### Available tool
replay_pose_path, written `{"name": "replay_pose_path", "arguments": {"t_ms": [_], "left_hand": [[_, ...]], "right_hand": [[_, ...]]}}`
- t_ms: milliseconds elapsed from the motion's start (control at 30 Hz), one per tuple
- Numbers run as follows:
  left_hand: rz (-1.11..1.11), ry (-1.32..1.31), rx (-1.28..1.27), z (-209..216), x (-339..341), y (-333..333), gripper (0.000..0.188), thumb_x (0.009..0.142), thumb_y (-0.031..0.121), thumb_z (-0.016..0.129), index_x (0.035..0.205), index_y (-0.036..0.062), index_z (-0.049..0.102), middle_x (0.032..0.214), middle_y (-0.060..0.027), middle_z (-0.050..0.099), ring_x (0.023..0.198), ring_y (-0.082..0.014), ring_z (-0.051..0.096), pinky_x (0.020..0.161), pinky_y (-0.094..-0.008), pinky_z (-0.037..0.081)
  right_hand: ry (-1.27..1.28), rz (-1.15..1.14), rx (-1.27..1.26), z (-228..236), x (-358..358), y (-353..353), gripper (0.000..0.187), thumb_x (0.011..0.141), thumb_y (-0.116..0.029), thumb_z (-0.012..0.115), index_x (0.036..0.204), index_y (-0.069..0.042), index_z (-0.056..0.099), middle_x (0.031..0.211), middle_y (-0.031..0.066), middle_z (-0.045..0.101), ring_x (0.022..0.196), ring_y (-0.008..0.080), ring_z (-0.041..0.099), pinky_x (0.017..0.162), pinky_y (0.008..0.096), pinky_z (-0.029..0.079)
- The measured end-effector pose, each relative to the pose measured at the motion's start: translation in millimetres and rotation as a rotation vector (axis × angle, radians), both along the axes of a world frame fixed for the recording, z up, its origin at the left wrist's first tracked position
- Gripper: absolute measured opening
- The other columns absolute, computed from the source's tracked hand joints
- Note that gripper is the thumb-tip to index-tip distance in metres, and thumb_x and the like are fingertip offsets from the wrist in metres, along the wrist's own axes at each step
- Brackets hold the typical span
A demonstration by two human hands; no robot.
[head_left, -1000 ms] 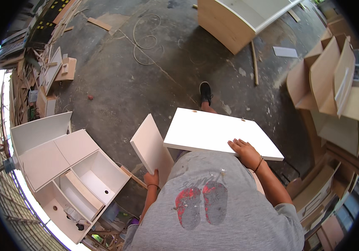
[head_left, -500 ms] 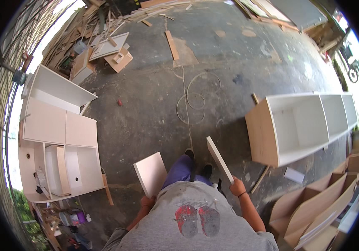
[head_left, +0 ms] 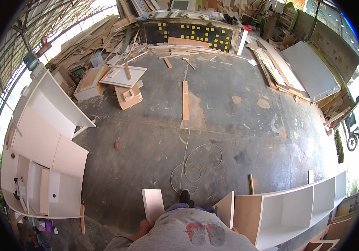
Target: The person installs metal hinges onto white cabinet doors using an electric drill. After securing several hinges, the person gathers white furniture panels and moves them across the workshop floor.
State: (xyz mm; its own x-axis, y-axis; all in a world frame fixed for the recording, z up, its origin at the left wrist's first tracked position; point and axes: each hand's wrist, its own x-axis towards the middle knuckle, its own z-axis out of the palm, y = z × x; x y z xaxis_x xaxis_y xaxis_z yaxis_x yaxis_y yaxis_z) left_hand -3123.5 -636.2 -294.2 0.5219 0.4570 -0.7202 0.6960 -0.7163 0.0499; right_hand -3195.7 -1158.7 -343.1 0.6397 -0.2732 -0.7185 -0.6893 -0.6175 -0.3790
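At my left side hangs a pale board (head_left: 152, 204), a short flat panel with a white edge, and my left hand (head_left: 145, 226) grips its lower end. A second pale board (head_left: 227, 208) stands up at my right side, held by my right hand (head_left: 235, 230), of which only a sliver shows beside my shirt. My right-hand board is close to the end of a long open cabinet (head_left: 246, 217) with white compartments; whether they touch I cannot tell. One shoe (head_left: 184, 196) shows in front of me on the dark floor, near a thin looped cable (head_left: 217, 163).
At left stands a large white cabinet unit (head_left: 72, 161). A wooden strip (head_left: 185, 100) lies on the floor ahead, and a small red object (head_left: 116, 144) lies left of the cable. Wood scraps, a white panel (head_left: 131, 76) and leaning grey sheets (head_left: 309, 69) line the far sides.
My view has tilted up, bringing the far bench and wood piles into sight. I have moved forward, both boards still in my hands; the right one is now beside the long cabinet.
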Motion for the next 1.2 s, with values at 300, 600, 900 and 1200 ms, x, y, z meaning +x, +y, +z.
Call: {"name": "replay_pose_path", "arguments": {"t_ms": [300,600,900,1200], "left_hand": [[0.122,-0.16,0.018,47,211,-29,0.045,0.071,0.039,0.058,0.093,0.0011,0.065,0.095,-0.0205,0.063,0.093,-0.0349,0.059,0.077,-0.0428,0.048],[0.081,-0.279,0.085,59,435,-89,0.042,0.074,0.038,0.057,0.089,-0.0013,0.064,0.09,-0.0219,0.063,0.086,-0.0364,0.061,0.074,-0.0435,0.048],[0.092,-0.137,0.06,9,607,-141,0.055,0.073,0.049,0.055,0.088,-0.0034,0.064,0.089,-0.0245,0.062,0.086,-0.0363,0.061,0.074,-0.0435,0.048],[-0.063,-0.081,-0.076,-43,800,-155,0.047,0.074,0.045,0.056,0.085,0.0004,0.066,0.085,-0.0219,0.063,0.082,-0.0367,0.061,0.071,-0.0438,0.048]], "right_hand": [[-0.086,-0.284,-0.003,-103,152,-23,0.039,0.067,-0.036,0.062,0.089,-0.003,0.065,0.093,0.0199,0.063,0.091,0.0316,0.061,0.078,0.0412,0.049],[0.084,0.118,-0.076,-71,433,-70,0.038,0.064,-0.032,0.065,0.086,-0.001,0.065,0.093,0.0193,0.063,0.09,0.0315,0.061,0.079,0.04,0.049],[-0.077,0.573,-0.373,-100,654,-160,0.023,0.073,-0.032,0.057,0.087,-0.018,0.069,0.085,0.0095,0.066,0.084,0.0279,0.063,0.085,0.0377,0.045],[-0.108,0.053,-0.116,58,896,-141,0.047,0.06,-0.019,0.062,0.102,-0.001,0.054,0.095,0.0236,0.061,0.092,0.0373,0.058,0.081,0.0422,0.048]]}}
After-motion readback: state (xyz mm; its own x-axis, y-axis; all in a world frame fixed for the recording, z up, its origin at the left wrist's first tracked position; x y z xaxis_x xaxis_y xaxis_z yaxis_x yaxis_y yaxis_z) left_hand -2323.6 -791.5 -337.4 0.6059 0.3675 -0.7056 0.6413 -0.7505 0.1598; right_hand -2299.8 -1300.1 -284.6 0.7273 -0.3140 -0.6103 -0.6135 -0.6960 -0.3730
